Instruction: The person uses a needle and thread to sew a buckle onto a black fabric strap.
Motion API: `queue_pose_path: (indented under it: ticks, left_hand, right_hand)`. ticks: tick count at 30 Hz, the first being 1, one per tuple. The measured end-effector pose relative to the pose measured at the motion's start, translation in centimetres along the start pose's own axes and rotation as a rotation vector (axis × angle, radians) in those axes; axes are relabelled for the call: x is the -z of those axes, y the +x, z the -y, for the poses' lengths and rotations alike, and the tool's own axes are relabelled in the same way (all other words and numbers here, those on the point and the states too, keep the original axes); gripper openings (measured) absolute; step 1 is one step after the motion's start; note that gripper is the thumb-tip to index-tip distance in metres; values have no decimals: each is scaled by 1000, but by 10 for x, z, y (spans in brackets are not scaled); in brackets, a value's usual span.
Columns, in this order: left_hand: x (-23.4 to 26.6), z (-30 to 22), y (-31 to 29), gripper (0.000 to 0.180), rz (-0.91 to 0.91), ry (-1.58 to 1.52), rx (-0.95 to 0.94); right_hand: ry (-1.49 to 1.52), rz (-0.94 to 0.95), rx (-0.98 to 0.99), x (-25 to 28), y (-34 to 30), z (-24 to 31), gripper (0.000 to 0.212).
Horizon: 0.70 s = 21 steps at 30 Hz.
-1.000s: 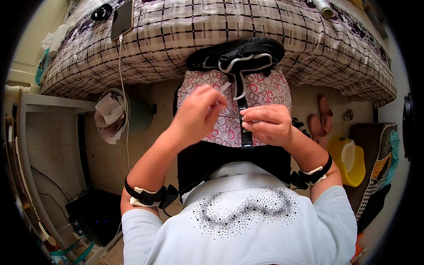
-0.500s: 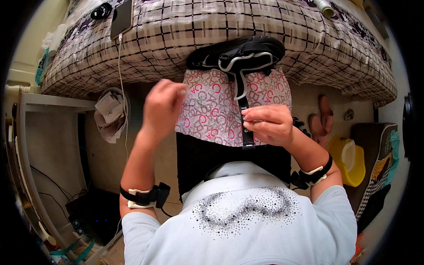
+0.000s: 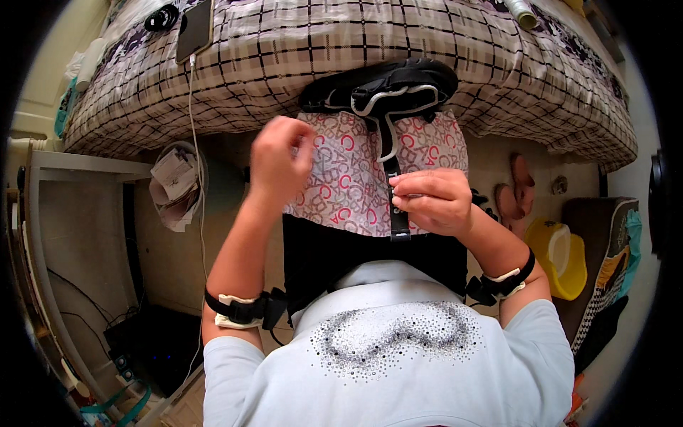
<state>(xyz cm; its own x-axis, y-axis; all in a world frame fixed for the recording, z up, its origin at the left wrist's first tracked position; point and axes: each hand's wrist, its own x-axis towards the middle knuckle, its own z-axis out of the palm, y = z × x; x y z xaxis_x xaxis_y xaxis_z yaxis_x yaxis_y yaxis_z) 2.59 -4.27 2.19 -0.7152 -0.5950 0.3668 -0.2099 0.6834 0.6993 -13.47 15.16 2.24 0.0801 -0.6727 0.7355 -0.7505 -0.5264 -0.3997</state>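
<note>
A black shoe (image 3: 409, 75) with pale grey trim leans on the bed edge beyond my knees. From it a black strap (image 3: 400, 224) runs toward me over the pink-and-grey patterned cloth (image 3: 341, 192) on my lap. My right hand (image 3: 437, 199) is closed, its thumb and fingertips pinching at the strap's middle. Above the cloth's left side, apart from the shoe, my left hand (image 3: 281, 160) is raised with curled fingers, slightly blurred. Whatever it may hold is too small to make out.
A plaid-covered bed (image 3: 284, 43) spans the far side, with a phone (image 3: 194, 30) on a white cable. Left are a waste bin (image 3: 174, 186) holding papers and a white shelf frame (image 3: 85, 167). Pink slippers (image 3: 523, 181) and a yellow basin (image 3: 558, 260) lie right.
My left hand has moved slightly right and up, its forearm shifting inward. A thin dark thread seen between the hands earlier no longer shows clearly. My right hand stays at the strap.
</note>
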Motion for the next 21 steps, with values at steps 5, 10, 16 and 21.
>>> queue_pose_path:
  ticks: [5,10,16,21]
  left_hand:
    - [29,84,-7,5,-146,495,163]
    - [34,108,-17,5,-150,651,224]
    - [31,89,-14,10,-132,538,98]
    - [29,6,-1,17,-135,9,-186]
  right_hand:
    - [17,-7,7,-1,0,-1,11]
    - [43,-5,20,-3,-3,-2,9]
    - [50,-13,3,-1,-1,-1,7]
    - [42,17,10,2,-5,-2,5]
